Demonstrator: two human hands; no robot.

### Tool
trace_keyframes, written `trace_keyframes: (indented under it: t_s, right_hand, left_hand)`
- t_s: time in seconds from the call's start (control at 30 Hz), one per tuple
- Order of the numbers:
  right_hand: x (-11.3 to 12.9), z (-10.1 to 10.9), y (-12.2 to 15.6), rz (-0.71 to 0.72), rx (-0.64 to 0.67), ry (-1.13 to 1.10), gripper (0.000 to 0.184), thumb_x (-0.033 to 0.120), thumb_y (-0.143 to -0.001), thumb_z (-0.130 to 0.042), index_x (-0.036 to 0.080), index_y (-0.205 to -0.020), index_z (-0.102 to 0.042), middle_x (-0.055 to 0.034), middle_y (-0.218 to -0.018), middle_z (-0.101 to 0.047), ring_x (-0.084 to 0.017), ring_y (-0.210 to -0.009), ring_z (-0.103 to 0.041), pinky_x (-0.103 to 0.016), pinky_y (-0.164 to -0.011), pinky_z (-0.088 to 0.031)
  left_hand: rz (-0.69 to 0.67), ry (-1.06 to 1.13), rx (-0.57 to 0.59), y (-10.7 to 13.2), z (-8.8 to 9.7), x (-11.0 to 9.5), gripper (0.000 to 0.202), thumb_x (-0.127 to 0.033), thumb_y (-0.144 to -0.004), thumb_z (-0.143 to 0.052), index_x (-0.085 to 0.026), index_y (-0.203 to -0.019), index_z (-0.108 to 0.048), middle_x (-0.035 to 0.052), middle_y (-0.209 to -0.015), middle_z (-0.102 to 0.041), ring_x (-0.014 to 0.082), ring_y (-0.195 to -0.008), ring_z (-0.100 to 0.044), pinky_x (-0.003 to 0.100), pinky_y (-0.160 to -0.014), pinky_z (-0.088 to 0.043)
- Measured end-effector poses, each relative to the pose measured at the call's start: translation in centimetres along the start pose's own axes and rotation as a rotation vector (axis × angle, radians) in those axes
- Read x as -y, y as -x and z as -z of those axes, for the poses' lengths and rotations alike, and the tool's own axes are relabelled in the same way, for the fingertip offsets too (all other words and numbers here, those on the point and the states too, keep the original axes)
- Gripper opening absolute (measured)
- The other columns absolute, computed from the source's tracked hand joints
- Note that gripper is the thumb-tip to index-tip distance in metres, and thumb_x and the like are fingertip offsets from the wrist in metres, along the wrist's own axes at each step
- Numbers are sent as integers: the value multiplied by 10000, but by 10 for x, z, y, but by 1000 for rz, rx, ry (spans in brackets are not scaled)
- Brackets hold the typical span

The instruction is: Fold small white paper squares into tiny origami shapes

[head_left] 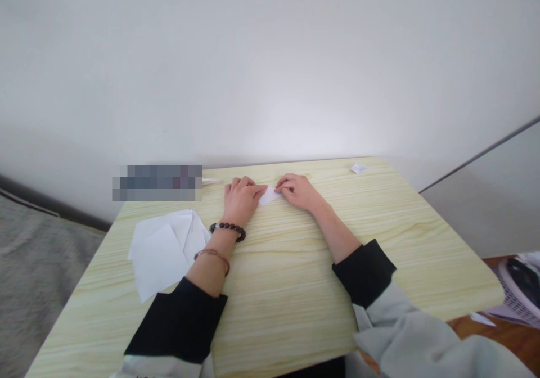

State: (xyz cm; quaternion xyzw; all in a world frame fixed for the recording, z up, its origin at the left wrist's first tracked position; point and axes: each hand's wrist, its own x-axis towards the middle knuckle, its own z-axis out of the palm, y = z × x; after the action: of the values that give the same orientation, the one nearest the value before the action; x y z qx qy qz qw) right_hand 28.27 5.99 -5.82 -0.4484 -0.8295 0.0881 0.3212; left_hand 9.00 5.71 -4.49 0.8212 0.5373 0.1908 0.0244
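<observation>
A small folded white paper point(269, 196) lies on the light wooden table point(295, 271) near its far edge. My left hand point(241, 199) rests on the paper's left side, fingers curled and pressing down on it. My right hand point(297, 190) pinches the paper's right end with bent fingers. Both hands meet over the paper. A dark bead bracelet and a thin red cord sit on my left wrist. Black cuffs with grey sleeves cover both forearms.
A loose stack of white paper sheets point(165, 248) lies on the table's left part. A small folded paper piece point(359, 168) sits at the far right corner. A white wall stands behind the table. A basket point(518, 296) shows low at the right.
</observation>
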Motion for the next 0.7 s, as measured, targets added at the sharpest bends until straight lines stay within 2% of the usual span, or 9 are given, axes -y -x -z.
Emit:
trace_keyframes:
  t_s: [0.13, 0.27, 0.33, 0.57, 0.7]
  right_hand:
    - [-1, 0, 2, -30, -11, -15, 287, 31, -748, -493, 173, -684, -734, -35, -825, -697, -149, -789, -613, -275, -772, -466]
    - [-1, -3, 3, -28, -30, -15, 303, 67, -778, -495, 176, -918, -740, -55, -924, -675, -154, -848, -602, -283, -815, -465]
    - [0, -5, 2, -18, -27, 3, 297, 89, -795, -499, 179, -946, -738, -65, -949, -651, -156, -862, -592, -289, -828, -460]
    - [3, -1, -1, -112, -14, 53, 274, 98, -820, -489, 156, -704, -729, -53, -802, -647, -140, -725, -590, -269, -731, -445]
    - [1, 2, 1, -133, -21, 53, 299, 62, -804, -464, 152, -643, -700, -49, -764, -659, -141, -707, -598, -262, -711, -438]
  left_hand:
    - [-2, -14, 3, 0, 0, -2, 238, -373, -888, -515, -337, -1020, -710, 44, -978, -630, 252, -986, -487, 399, -810, -345]
    - [-10, -30, -1, 0, 1, -2, 265, -396, -900, -482, -331, -1008, -715, 48, -981, -631, 253, -979, -486, 405, -805, -345]
    - [-10, -33, 1, 0, 1, -3, 268, -396, -901, -477, -332, -1008, -714, 48, -985, -631, 254, -981, -485, 404, -803, -345]
    - [2, -43, 2, 1, 1, -3, 279, -389, -903, -465, -322, -1006, -716, 59, -987, -626, 264, -981, -484, 410, -806, -340]
    - [-1, -38, 5, 2, 1, -3, 286, -384, -907, -453, -318, -1006, -713, 64, -983, -622, 262, -983, -484, 406, -813, -341]
